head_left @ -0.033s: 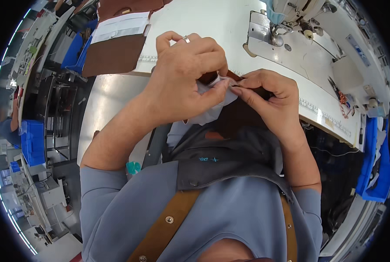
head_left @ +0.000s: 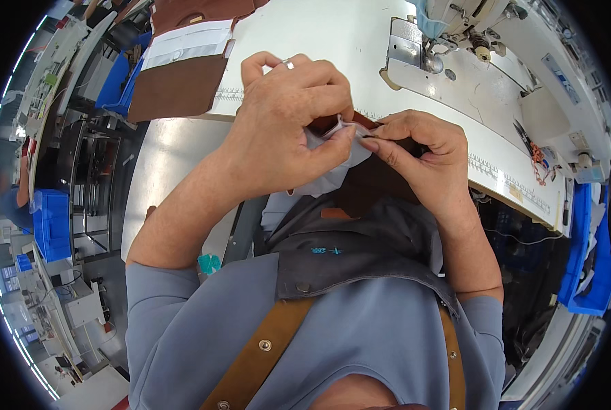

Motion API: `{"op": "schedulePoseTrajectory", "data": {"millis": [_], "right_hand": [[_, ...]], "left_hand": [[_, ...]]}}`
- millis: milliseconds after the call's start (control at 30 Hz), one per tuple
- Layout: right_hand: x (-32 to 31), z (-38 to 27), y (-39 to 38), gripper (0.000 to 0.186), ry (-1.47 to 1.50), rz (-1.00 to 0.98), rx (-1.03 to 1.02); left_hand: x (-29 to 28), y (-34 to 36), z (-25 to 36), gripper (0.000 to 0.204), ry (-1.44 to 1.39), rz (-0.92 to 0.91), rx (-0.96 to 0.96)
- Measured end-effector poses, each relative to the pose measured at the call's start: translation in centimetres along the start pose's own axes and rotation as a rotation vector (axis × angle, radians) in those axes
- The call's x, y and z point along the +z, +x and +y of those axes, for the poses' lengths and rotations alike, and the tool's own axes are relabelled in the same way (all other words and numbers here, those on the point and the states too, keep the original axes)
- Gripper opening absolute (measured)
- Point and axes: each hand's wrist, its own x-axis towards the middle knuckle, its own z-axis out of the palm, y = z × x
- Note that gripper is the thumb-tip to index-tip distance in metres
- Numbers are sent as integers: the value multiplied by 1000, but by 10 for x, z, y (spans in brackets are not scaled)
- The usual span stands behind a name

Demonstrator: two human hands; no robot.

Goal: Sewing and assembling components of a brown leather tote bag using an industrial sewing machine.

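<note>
The left hand point(head_left: 288, 123) of the person is bending its fingers, and its thumb and forefinger are coming close together upon a thin white cloth point(head_left: 329, 179). The ring-bearing finger and the little finger are curling above, not gripping anything that I can see. The right hand point(head_left: 432, 147) is pinching the edge of the same cloth between thumb and forefinger, with the other fingers folding inward. The two hands are working just beside each other, and the cloth is hanging between them, in front of the near edge of a long white desk point(head_left: 305, 34). A dark brown, smooth material point(head_left: 367, 183) is hanging beside the cloth, under the right hand; whether both are joined, I cannot tell. On the desk, a flat brown piece with a white band point(head_left: 175, 89) is lying at the left, its lower part reaching the near edge. A white sewing machine with metal parts point(head_left: 456, 24) is standing at the right. Farther right, snips with orange wrapping point(head_left: 539, 156) are lying near the desk's edge.
</note>
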Motion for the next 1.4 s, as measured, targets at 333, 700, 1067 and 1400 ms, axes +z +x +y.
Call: {"op": "schedulePoseTrajectory", "data": {"millis": [333,700,1067,1400], "right_hand": [[4,0,-7,10,143,64,221],[4,1,-7,15,140,91,229],[4,1,-6,15,115,83,198],[8,5,-3,14,202,119,187]], "left_hand": [[6,-4,-2,7,-72,-24,-81],[14,-6,-2,7,-95,34,-64],[17,-7,-2,9,-72,64,-43],[21,-6,-1,9,-61,90,-60]]}}
